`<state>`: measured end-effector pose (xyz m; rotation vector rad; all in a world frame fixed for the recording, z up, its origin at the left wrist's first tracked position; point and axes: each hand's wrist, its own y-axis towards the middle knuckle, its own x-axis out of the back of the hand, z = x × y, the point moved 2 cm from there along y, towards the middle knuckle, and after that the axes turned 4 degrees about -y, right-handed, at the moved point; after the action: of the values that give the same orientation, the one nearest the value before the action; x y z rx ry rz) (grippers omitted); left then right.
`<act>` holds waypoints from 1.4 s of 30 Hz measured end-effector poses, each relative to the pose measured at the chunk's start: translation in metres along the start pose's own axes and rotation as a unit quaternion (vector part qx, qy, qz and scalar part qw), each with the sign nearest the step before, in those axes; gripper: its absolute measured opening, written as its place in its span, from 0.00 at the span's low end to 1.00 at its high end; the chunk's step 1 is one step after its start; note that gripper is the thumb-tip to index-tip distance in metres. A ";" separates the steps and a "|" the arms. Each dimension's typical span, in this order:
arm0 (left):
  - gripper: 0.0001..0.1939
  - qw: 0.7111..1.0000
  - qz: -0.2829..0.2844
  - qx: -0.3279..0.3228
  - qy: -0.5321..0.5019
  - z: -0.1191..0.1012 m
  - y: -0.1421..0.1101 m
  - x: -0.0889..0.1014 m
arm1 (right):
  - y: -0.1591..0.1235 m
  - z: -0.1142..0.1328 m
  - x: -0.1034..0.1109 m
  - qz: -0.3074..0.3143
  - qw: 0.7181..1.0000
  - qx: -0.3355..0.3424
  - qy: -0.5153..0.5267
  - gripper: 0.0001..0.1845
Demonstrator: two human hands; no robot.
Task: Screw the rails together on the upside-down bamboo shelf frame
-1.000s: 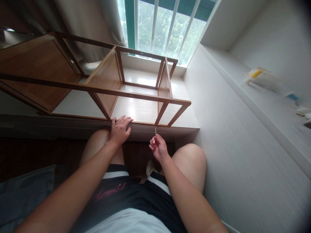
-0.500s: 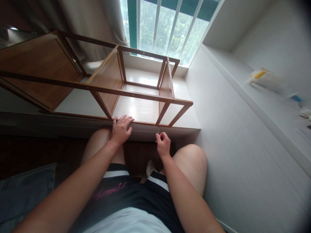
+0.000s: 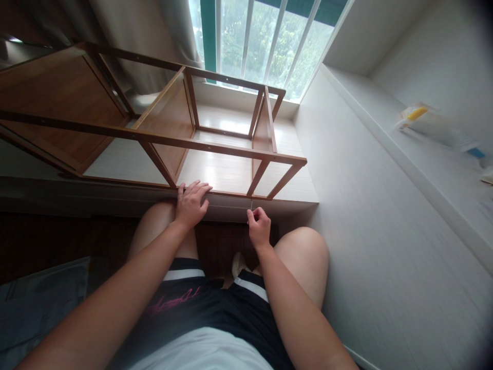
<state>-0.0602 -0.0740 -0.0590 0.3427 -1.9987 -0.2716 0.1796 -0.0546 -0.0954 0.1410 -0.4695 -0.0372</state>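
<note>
A brown wooden shelf frame (image 3: 162, 137) lies on its side on a pale ledge, its panels standing between the long rails. My left hand (image 3: 191, 204) rests on the near lower rail, fingers stretched out and lying over the wood. Farther right, my right hand (image 3: 259, 226) is closed in a pinch just below the same rail. Between its thumb and fingers is a thin metal rod (image 3: 251, 204), which looks like a hex key. The rod points up to the rail's underside near a crosspiece; its tip is too small to make out.
Behind the frame are a barred window (image 3: 262, 46) and a grey curtain (image 3: 146, 31). A pale wall panel (image 3: 358, 190) closes off the right side, with a shelf holding small packets (image 3: 418, 114). A clear plastic sheet or bag (image 3: 46, 293) lies at lower left.
The view has shifted very slightly. Both hands keep their places, the left on the rail and the right pinching the thin rod beneath it.
</note>
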 end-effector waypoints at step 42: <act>0.19 1.000 -0.004 -0.002 -0.001 0.001 -0.001 -0.001 | -0.002 -0.005 -0.017 0.122 0.865 -0.201 0.444 0.18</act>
<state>-0.0609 -0.0747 -0.0608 0.3487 -1.9981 -0.2821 0.1670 -0.0547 -0.1075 -0.3147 0.4560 0.1762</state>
